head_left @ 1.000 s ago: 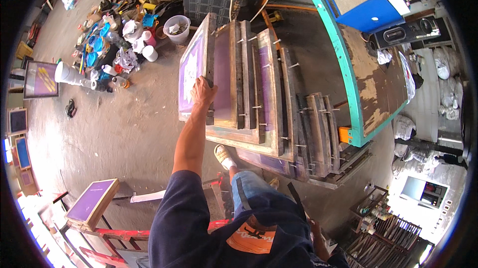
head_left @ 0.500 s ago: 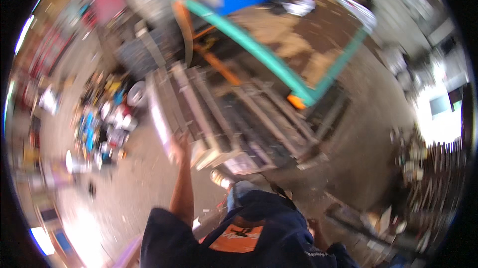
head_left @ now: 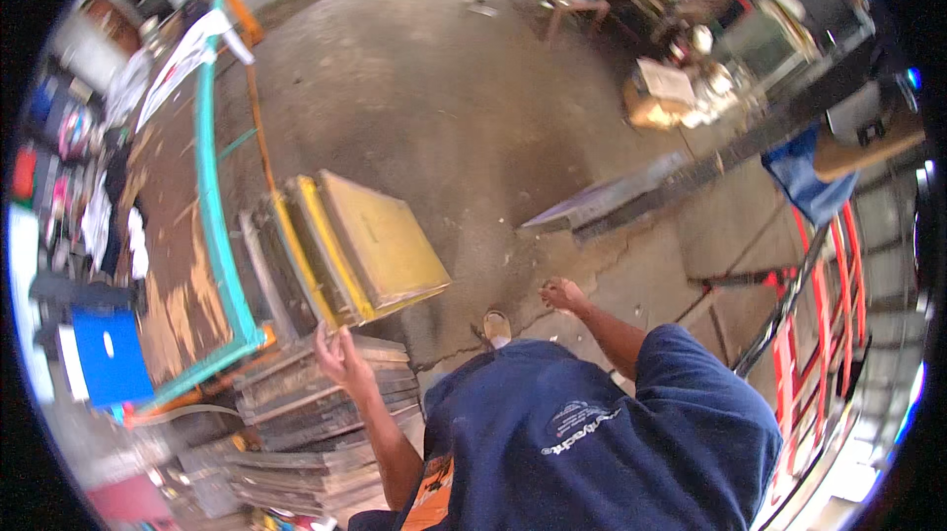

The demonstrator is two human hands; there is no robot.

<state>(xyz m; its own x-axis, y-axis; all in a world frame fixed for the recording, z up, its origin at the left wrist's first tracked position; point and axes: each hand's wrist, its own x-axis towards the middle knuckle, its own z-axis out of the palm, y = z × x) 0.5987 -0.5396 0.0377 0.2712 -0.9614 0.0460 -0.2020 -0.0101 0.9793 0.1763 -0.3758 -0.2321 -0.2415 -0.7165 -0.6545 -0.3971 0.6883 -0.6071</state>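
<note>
My left hand (head_left: 343, 360) is raised at the lower corner of a yellow board (head_left: 380, 240), its fingers apart and reaching to the edge. Whether the fingertips press on it, I cannot tell. The board leans upright with a second yellow-edged panel (head_left: 321, 250) and a greyish panel (head_left: 266, 275) behind it. Below them lies a stack of worn wooden frames (head_left: 326, 393). Over the floor hangs my right hand (head_left: 562, 295), its fingers loosely bent and slightly apart, with nothing visible in them.
Left of the panels stands a table with a green-blue frame (head_left: 209, 186) and a peeling brown top; a blue box (head_left: 106, 355) is at its end. A dark beam (head_left: 681, 181) juts in from the right, above red metal frames (head_left: 799, 363). A cardboard box (head_left: 659, 94) sits further back.
My view has swung right, so the table and stack now lie at left. My left hand has gone from the stack's end to the yellow board's corner; my right hand has come into view.
</note>
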